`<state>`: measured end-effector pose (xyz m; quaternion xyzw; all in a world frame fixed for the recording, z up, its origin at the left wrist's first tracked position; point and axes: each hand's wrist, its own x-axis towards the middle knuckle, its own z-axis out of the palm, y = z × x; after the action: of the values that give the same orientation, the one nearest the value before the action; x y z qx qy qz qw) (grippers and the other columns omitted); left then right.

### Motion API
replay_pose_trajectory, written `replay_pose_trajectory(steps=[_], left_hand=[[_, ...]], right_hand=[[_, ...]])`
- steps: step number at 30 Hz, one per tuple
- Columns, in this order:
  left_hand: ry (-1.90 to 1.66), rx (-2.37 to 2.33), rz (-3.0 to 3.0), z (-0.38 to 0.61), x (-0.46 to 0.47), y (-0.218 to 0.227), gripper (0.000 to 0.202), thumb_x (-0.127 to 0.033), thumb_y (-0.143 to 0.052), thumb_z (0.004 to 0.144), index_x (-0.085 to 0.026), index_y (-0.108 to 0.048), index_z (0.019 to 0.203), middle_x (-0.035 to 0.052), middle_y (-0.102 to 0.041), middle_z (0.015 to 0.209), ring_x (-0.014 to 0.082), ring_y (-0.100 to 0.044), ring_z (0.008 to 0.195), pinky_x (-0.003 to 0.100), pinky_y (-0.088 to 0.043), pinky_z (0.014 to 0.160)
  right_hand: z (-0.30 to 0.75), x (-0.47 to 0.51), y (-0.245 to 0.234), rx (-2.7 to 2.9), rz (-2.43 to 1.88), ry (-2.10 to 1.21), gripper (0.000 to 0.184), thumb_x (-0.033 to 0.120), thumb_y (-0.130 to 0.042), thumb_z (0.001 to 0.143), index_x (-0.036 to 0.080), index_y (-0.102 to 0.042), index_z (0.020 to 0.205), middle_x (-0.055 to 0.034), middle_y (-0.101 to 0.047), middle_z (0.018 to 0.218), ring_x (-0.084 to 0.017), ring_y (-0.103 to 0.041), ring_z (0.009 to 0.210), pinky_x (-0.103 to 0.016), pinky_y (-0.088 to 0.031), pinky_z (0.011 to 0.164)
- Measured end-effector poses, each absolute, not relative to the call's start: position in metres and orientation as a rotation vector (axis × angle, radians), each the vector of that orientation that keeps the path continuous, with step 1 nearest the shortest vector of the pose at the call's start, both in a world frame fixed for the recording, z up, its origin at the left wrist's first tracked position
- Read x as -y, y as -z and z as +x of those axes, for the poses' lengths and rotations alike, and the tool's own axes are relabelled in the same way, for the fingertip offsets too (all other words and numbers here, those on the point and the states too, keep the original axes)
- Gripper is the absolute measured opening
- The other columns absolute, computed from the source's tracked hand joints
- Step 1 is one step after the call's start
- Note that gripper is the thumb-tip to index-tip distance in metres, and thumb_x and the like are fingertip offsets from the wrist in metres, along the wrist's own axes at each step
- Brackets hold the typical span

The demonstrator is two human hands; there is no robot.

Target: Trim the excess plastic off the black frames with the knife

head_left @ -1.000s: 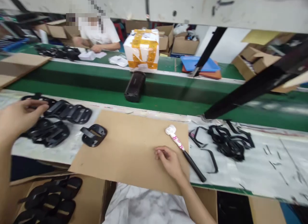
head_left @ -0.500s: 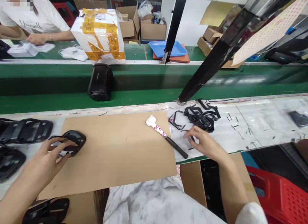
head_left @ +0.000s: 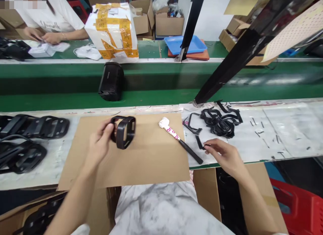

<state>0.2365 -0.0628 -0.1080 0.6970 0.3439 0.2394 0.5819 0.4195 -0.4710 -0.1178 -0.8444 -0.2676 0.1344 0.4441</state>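
My left hand (head_left: 102,139) grips a black plastic frame (head_left: 122,133) by its left side, lifted above the cardboard sheet (head_left: 148,161). The frame is tilted so its opening faces right. Between the thumb and fingers of my right hand (head_left: 223,154) is the end of a thin bent black strip (head_left: 200,142), at the sheet's right side. A hammer (head_left: 186,149) with a white wrapped head lies between my hands on the sheet's right edge. Behind my right hand is a pile of similar black strips (head_left: 222,122).
More black frames (head_left: 32,127) stand on the bench at the left. A black speaker-like box (head_left: 111,81) sits on the green channel beyond. A slanted black post (head_left: 227,56) rises at the right. Opposite, a person (head_left: 52,19) works near a taped white box (head_left: 113,31).
My left hand has lifted the black frame and carried it right over the cardboard. My right hand has taken hold of a black strip. The view has shifted slightly.
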Motion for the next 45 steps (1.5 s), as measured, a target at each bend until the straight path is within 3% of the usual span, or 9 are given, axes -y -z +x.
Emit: replay_pose_trajectory(steps=[5, 9, 19, 26, 36, 40, 42, 44, 45], left_hand=[[-0.547, -0.627, 0.869, 0.289, 0.139, 0.147, 0.036, -0.042, -0.085, 0.070, -0.019, -0.076, 0.097, -0.0003, -0.063, 0.072, 0.0119, -0.060, 0.063, 0.021, -0.051, 0.058], [-0.488, -0.606, 0.701, 0.300, 0.169, 0.158, 0.030, -0.035, -0.083, 0.074, -0.018, -0.077, 0.097, -0.0011, -0.060, 0.071, 0.0093, -0.055, 0.057, 0.021, -0.048, 0.053], [-0.563, -0.728, 0.746, 0.286, 0.177, 0.166, 0.029, -0.042, -0.081, 0.075, -0.019, -0.080, 0.094, 0.0070, -0.079, 0.096, 0.0218, -0.074, 0.088, 0.031, -0.059, 0.081], [-0.528, -0.736, 0.730, 0.283, 0.179, 0.172, 0.029, -0.039, -0.085, 0.070, -0.019, -0.079, 0.090, 0.0033, -0.077, 0.083, 0.0176, -0.070, 0.074, 0.028, -0.057, 0.070], [-0.485, -0.734, 0.774, 0.278, 0.185, 0.173, 0.033, -0.049, -0.086, 0.072, -0.022, -0.077, 0.089, 0.0028, -0.075, 0.086, 0.0177, -0.067, 0.075, 0.028, -0.055, 0.070], [-0.367, -0.695, 0.705, 0.277, 0.181, 0.168, 0.031, -0.050, -0.082, 0.077, -0.021, -0.072, 0.085, 0.0006, -0.069, 0.077, 0.0139, -0.060, 0.063, 0.025, -0.049, 0.060], [-0.336, -0.696, 0.670, 0.277, 0.181, 0.165, 0.030, -0.048, -0.080, 0.079, -0.021, -0.071, 0.087, -0.0005, -0.067, 0.076, 0.0133, -0.059, 0.063, 0.024, -0.047, 0.060], [-0.360, -0.696, 0.687, 0.277, 0.184, 0.160, 0.028, -0.046, -0.079, 0.082, -0.021, -0.071, 0.092, 0.0001, -0.070, 0.085, 0.0150, -0.064, 0.075, 0.024, -0.049, 0.068], [-0.367, -0.684, 0.714, 0.277, 0.188, 0.157, 0.028, -0.046, -0.077, 0.084, -0.021, -0.072, 0.095, 0.0009, -0.071, 0.092, 0.0164, -0.066, 0.084, 0.025, -0.050, 0.073]], right_hand=[[0.378, 0.391, 0.109, 0.563, -1.610, -0.110, 0.003, 0.026, -0.076, 0.094, 0.025, -0.077, 0.096, -0.0055, -0.077, 0.099, -0.020, -0.078, 0.082, -0.037, -0.066, 0.079], [0.348, 0.342, 0.117, 0.903, -1.571, -0.023, 0.019, 0.011, -0.071, 0.094, 0.027, -0.078, 0.101, -0.0058, -0.080, 0.102, -0.020, -0.078, 0.093, -0.036, -0.065, 0.083], [0.351, 0.328, 0.131, 1.188, -1.600, -0.214, 0.021, 0.012, -0.062, 0.100, 0.026, -0.076, 0.106, -0.0066, -0.079, 0.104, -0.019, -0.077, 0.096, -0.034, -0.065, 0.085], [0.350, 0.332, 0.135, 1.200, -1.576, -0.275, 0.019, 0.012, -0.063, 0.099, 0.025, -0.077, 0.103, -0.0061, -0.080, 0.103, -0.019, -0.076, 0.095, -0.034, -0.063, 0.084], [0.351, 0.329, 0.135, 1.153, -1.705, -0.455, 0.012, 0.025, -0.068, 0.100, 0.027, -0.079, 0.100, -0.0053, -0.081, 0.101, -0.023, -0.073, 0.097, -0.040, -0.059, 0.088], [0.357, 0.337, 0.132, 1.152, -1.720, -0.571, 0.011, 0.028, -0.070, 0.099, 0.028, -0.081, 0.101, -0.0051, -0.081, 0.102, -0.024, -0.072, 0.100, -0.042, -0.058, 0.092], [0.358, 0.342, 0.134, 1.029, -1.715, -0.477, 0.012, 0.032, -0.068, 0.099, 0.027, -0.080, 0.100, -0.0067, -0.079, 0.104, -0.025, -0.072, 0.103, -0.043, -0.057, 0.096], [0.358, 0.344, 0.138, 0.853, -1.686, -0.316, 0.026, 0.044, -0.068, 0.098, 0.028, -0.074, 0.118, -0.0106, -0.072, 0.123, -0.027, -0.068, 0.119, -0.045, -0.055, 0.103], [0.357, 0.344, 0.140, 0.793, -1.665, -0.279, 0.045, 0.052, -0.069, 0.096, 0.028, -0.066, 0.134, -0.0127, -0.065, 0.138, -0.030, -0.062, 0.130, -0.047, -0.053, 0.108]])
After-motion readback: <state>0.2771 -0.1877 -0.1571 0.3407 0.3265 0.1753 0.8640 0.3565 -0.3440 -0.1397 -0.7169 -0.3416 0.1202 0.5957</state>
